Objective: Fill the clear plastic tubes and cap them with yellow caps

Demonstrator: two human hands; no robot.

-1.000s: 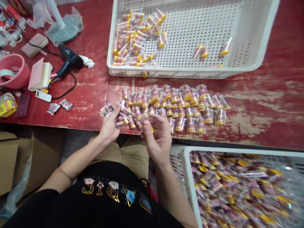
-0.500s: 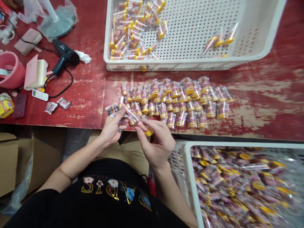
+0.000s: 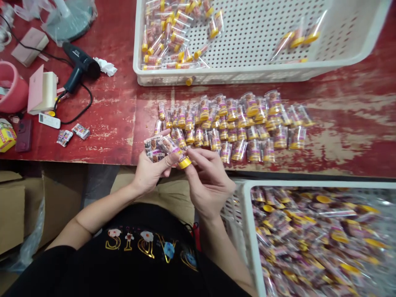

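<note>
Between my two hands is a clear plastic tube point(image 3: 185, 163) with a yellow cap and a printed label over its upper part. My left hand point(image 3: 150, 173) is closed, its thumb across the tube, and printed labels point(image 3: 152, 149) lie in its fingers under and beside the tube. With thumb and fingers, my right hand point(image 3: 210, 181) pinches the tube near its yellow end. Just beyond the hands, several rows of labelled tubes point(image 3: 238, 150) lie close together on the red table point(image 3: 120, 99).
A white perforated crate point(image 3: 247, 70) with yellow-capped tubes stands at the back. Another white crate point(image 3: 247, 214), full of tubes, is at lower right. On the left lie a hair dryer point(image 3: 77, 66), two small label stacks point(image 3: 81, 131), a pink tape roll holder point(image 3: 14, 88) and a phone point(image 3: 24, 136).
The printed label now sits along the tube, which has come closer to my left hand, with the left thumb pressed over it. The view has shifted slightly.
</note>
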